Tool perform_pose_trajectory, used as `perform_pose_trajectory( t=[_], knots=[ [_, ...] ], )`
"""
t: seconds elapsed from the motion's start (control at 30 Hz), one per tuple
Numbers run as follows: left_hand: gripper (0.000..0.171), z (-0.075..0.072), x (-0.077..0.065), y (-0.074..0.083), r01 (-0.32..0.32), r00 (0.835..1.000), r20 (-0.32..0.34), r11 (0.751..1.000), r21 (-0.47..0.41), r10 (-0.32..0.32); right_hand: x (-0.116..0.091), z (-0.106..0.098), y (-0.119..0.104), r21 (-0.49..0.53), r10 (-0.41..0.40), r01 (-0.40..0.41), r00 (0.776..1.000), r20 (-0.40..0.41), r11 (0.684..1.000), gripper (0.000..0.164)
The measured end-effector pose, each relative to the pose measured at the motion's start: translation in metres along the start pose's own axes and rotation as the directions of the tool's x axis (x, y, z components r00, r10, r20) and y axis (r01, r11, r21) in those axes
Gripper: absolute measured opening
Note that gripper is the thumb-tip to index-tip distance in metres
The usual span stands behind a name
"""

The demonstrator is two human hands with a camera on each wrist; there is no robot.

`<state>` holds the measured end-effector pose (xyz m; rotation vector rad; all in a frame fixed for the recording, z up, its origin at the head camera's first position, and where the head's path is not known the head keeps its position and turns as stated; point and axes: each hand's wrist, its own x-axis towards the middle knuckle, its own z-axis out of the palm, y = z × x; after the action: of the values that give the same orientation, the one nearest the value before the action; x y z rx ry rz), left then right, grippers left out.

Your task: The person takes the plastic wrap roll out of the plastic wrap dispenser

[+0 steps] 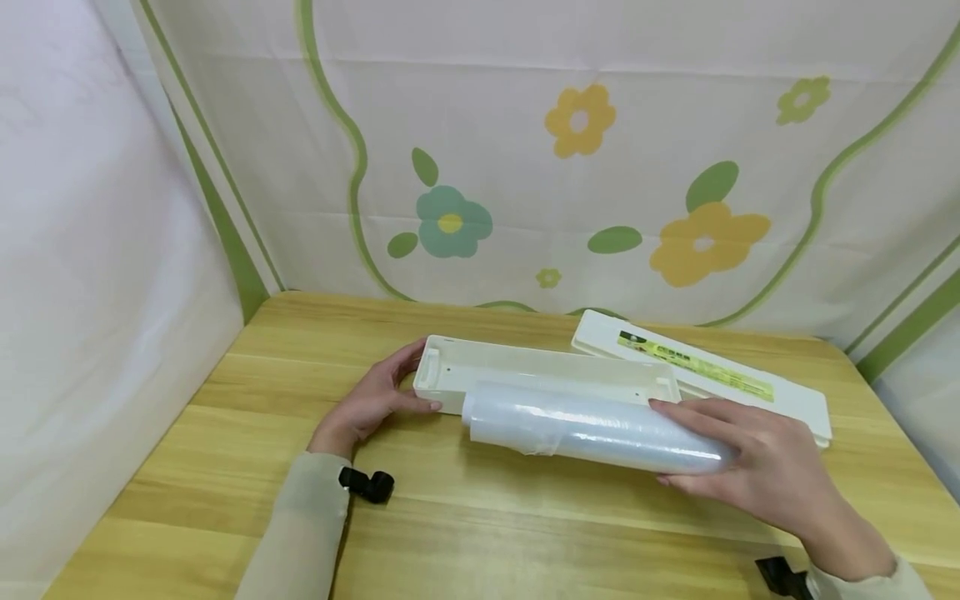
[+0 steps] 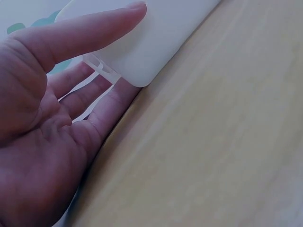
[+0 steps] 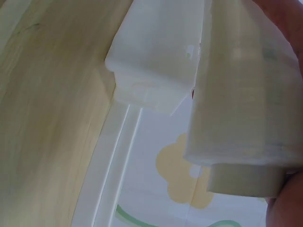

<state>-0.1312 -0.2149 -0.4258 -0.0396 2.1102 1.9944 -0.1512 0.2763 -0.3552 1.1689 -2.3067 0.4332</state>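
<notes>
A long white open-topped box (image 1: pixel 525 363) stands on the table. Its left end is held by my left hand (image 1: pixel 377 396), thumb on the front wall and fingers behind. In the left wrist view the thumb lies across the white wall (image 2: pixel 137 52), while the other fingers reach around the end. My right hand (image 1: pixel 772 458) grips the right end of a roll of clear plastic wrap (image 1: pixel 585 425). This roll hangs in front of the box, tilted down to the right. A core end (image 3: pixel 246 179) sticks out in the right wrist view. The box's inside looks bare.
Behind the box, to the right, lies a long white lid (image 1: pixel 787 408) with a green-yellow label (image 1: pixel 697 367). The wooden table (image 1: pixel 480 533) ends at a flowered cloth (image 1: pixel 510 150) at the back. Another pale cloth (image 1: pixel 97 292) hangs at the left.
</notes>
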Motion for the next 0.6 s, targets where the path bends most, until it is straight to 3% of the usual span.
perform_pose_trajectory(
  t=[0.23,0.6],
  knots=[
    [0.112,-0.002,-0.001,0.002,-0.010,1.000,0.004,1.000,-0.004,0.010,-0.013,0.000,0.004,0.024,0.043,-0.043,0.999,0.007,0.999,0.073],
    [0.114,-0.001,0.001,0.000,0.008,1.000,0.003,1.000,0.018,-0.008,-0.026,0.002,0.008,0.035,0.037,-0.037,0.999,-0.001,0.999,0.071]
  ],
)
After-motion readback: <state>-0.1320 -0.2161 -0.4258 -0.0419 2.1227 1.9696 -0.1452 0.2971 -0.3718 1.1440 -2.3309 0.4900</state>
